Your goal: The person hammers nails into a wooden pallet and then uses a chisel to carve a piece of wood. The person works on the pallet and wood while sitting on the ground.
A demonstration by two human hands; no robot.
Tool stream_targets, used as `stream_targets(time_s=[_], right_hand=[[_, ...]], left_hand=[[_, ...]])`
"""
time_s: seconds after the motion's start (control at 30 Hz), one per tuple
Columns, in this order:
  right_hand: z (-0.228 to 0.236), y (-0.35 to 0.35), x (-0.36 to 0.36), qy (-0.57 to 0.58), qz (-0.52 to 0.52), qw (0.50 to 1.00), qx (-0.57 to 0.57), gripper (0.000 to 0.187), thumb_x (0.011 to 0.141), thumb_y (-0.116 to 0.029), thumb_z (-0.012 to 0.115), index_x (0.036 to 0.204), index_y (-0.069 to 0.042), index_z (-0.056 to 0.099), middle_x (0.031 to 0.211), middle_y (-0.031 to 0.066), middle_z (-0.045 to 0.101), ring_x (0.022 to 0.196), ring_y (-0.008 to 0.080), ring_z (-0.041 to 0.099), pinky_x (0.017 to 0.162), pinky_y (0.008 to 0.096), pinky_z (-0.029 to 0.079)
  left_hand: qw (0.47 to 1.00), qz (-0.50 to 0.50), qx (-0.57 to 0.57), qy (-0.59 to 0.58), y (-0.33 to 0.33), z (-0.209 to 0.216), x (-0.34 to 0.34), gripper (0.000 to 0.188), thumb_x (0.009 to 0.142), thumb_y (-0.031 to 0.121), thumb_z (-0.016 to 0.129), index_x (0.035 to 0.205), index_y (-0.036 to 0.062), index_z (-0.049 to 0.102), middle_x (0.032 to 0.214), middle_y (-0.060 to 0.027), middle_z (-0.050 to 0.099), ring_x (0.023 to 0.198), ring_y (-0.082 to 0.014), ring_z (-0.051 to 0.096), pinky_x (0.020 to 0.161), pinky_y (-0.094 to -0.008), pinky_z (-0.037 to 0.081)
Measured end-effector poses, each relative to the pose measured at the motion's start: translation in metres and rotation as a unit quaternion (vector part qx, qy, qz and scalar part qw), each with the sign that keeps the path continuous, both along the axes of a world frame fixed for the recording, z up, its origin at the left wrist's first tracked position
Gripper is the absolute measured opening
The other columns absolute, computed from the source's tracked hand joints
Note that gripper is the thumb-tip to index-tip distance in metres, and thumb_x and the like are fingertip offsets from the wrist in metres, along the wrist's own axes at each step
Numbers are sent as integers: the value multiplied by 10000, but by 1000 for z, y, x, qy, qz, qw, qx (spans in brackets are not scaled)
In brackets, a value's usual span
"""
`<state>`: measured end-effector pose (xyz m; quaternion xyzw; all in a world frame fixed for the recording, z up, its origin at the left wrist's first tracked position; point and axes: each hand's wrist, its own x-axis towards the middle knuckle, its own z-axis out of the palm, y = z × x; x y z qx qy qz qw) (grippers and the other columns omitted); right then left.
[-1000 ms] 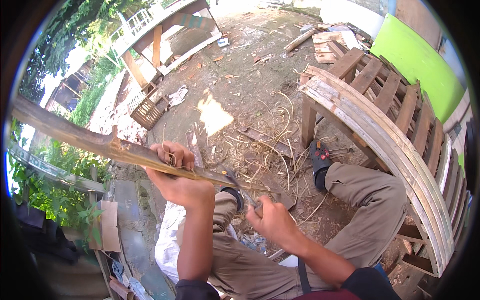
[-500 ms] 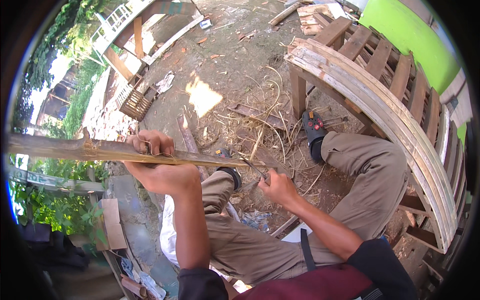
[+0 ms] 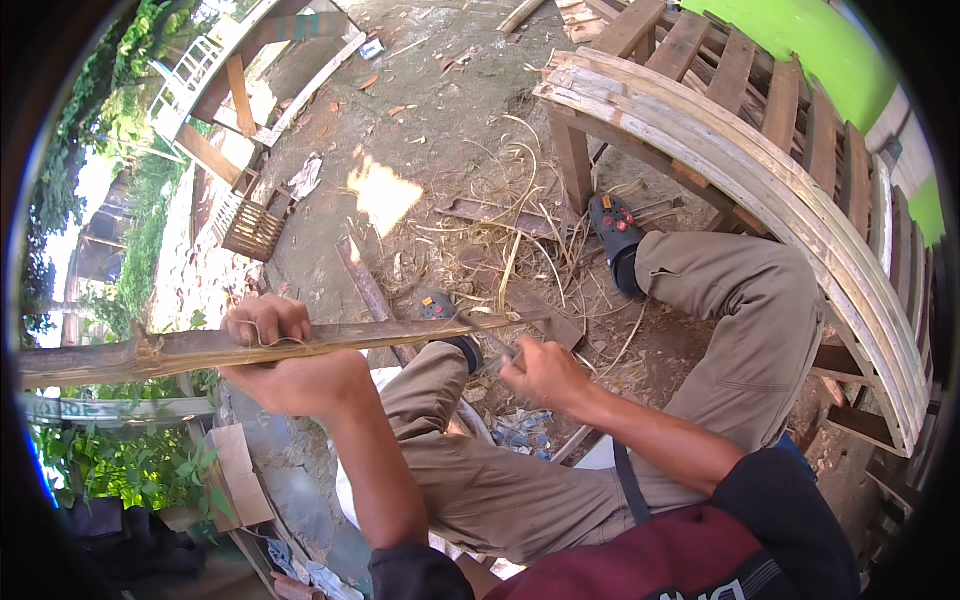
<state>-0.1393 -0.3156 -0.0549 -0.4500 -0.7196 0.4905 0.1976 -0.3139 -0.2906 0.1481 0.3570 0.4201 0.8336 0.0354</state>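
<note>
A long split bamboo pole (image 3: 190, 348) runs across in front of me from the left edge, tapering to a thin end near the middle. My left hand (image 3: 310, 382) is closed around it, fingers over the top and palm underneath. In my closed right hand (image 3: 548, 376) is a knife, partly hidden by the fingers. The thin, somewhat blurred knife blade (image 3: 487, 334) points up and left, close to the bamboo's tapered end; I cannot tell whether they touch. A pale loose fibre hangs along the pole by my left hand.
Bamboo shavings (image 3: 520, 240) litter the ground around my shoes. A slatted wooden bench (image 3: 740, 150) stands at the right, long planks along its edge. A wicker basket (image 3: 252, 228) lies at the far left. Cardboard (image 3: 238, 478) and leafy plants (image 3: 140, 450) are at lower left.
The bamboo's left end has dropped, so the pole now slopes up toward its thin end. My left hand has moved lower and left with it. The right hand and knife have shifted slightly left.
</note>
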Motion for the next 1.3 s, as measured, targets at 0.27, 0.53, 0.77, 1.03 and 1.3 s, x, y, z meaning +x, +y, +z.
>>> stream_targets(time_s=[0.27, 0.53, 0.77, 1.03, 1.3], right_hand=[[-176, 21, 51, -189, 29, 978, -84, 441, 942, -333, 556, 1038, 91, 631, 817, 316, 690, 843, 445, 714, 769, 528, 573], [-23, -7, -16, 110, -48, 993, -3, 306, 920, -245, 660, 988, 48, 602, 504, 130, 566, 433, 284, 580, 492, 436, 447], [80, -16, -10, 189, 10, 982, 14, 298, 900, -235, 694, 979, 18, 557, 636, 202, 650, 617, 404, 687, 565, 497, 547], [45, -21, -1, 152, -19, 988, -25, 299, 898, -208, 700, 1041, 29, 586, 544, 139, 597, 499, 308, 649, 500, 437, 494], [27, -4, 2, 85, -19, 993, -85, 307, 918, -236, 667, 994, 42, 560, 607, 190, 646, 575, 400, 678, 541, 479, 550]], left_hand=[[1000, -20, 12, -1, 5, 5, 11, 318, 1032, 370, 354, 833, 123, 368, 675, -13, 347, 550, -108, 288, 499, -247, 246], [980, -198, 6, 7, -14, -1, -32, 359, 1033, 409, 357, 784, 151, 347, 641, 23, 313, 542, -96, 273, 515, -270, 236], [914, -405, 13, -2, -28, 0, -28, 366, 1066, 420, 389, 786, 185, 410, 585, 49, 365, 483, -91, 282, 497, -267, 252], [829, -552, 21, 87, -23, 5, -46, 631, 936, 767, 432, 706, 180, 389, 488, 69, 351, 386, -64, 322, 394, -236, 208], [899, -437, 6, 19, -31, 5, -19, 780, 770, 937, 449, 729, 161, 376, 544, 55, 322, 429, -94, 249, 437, -271, 193]])
